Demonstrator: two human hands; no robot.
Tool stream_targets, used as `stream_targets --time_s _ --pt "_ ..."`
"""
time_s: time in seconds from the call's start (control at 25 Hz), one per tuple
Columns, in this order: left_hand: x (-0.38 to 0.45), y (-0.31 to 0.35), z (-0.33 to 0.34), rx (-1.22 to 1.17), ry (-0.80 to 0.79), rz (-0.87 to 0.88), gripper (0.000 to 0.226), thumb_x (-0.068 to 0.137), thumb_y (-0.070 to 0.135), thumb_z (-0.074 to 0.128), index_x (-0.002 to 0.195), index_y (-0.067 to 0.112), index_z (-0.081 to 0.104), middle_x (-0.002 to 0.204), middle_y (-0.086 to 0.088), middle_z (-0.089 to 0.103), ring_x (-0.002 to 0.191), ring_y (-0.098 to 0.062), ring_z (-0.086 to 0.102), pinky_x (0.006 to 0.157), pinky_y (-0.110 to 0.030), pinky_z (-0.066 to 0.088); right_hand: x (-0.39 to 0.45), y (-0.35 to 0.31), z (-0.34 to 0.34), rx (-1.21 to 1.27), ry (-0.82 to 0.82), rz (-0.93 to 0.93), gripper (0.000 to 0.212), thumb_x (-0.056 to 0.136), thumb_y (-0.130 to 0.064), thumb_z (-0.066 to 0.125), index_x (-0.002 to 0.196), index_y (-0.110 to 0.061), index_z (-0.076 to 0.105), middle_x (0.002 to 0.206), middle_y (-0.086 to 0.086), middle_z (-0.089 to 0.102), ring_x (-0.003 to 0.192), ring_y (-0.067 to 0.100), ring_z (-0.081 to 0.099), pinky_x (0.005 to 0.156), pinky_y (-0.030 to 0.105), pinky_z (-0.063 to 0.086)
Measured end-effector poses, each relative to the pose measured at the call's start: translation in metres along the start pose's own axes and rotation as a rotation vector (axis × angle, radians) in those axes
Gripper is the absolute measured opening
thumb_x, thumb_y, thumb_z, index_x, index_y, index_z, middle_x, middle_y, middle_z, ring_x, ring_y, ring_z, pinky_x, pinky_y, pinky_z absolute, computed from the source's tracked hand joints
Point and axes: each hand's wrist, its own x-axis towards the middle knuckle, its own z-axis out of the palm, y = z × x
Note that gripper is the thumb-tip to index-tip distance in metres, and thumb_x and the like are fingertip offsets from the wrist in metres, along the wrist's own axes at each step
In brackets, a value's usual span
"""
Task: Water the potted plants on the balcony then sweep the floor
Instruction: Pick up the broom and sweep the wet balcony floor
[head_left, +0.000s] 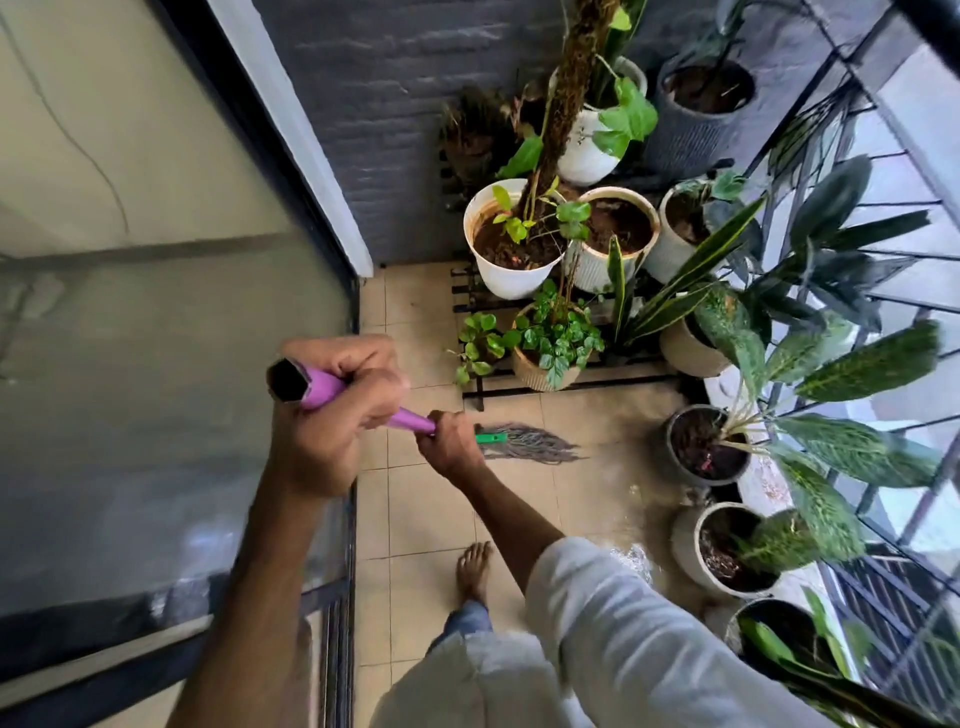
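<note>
Both hands, left hand (332, 410) and right hand (452, 447), curl round the mop handle (363, 400); pots (514, 244) hold soil and plants.

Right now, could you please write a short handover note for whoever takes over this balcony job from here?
Left hand: grips the top of the purple mop handle.
Right hand: grips the same handle lower down, just above the green collar.
Mop head: grey strands lying on the floor tiles, in front of the black plant stand.
Done, apparently: watering; the tiles by the right-hand pots look wet, with a puddle there.
Left: cleaning the floor; how much is already covered cannot be told.
</note>
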Motion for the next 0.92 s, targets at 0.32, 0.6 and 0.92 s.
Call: stream_targets --time_s 0.32,0.6,0.92 --pt "-0.064 0.03 -0.069 -0.094 0.108 0.064 0.031 0.074 0.009 0.053 0.054 0.033 0.054 0.049 0.018 0.041 0.04 -0.005 0.03 0.05 -0.02 0.024 -0.037 -0.086 0.094 0.059 0.11 -0.088 0.045 0.11 -0.029 0.043 0.118 0.003 0.074 0.11 0.023 0.073 0.104 0.033 0.071 0.089 0.038 0.056" --pt "-0.109 -0.004 0.032 -0.214 -0.045 0.017 0.031 0.071 0.012 0.053 0.053 0.035 0.042 0.051 0.018 0.036 0.042 -0.008 0.028 0.049 -0.027 0.021 -0.099 0.053 0.061 0.072 0.051 0.14 0.034 0.109 -0.024 0.055 0.129 0.001 0.065 0.125 0.023 0.067 0.117 0.036 0.064 0.099 0.045 0.052" --pt "-0.211 -0.023 0.151 -0.313 -0.094 -0.184 0.033 0.068 0.016 0.057 0.05 0.019 0.03 0.047 0.004 0.029 0.044 -0.011 0.027 0.048 -0.031 0.021 -0.24 0.211 0.055 -0.096 0.108 0.4 0.036 0.113 -0.026 0.041 0.138 -0.007 0.06 0.138 0.017 0.061 0.131 0.027 0.057 0.106 0.039 0.037"
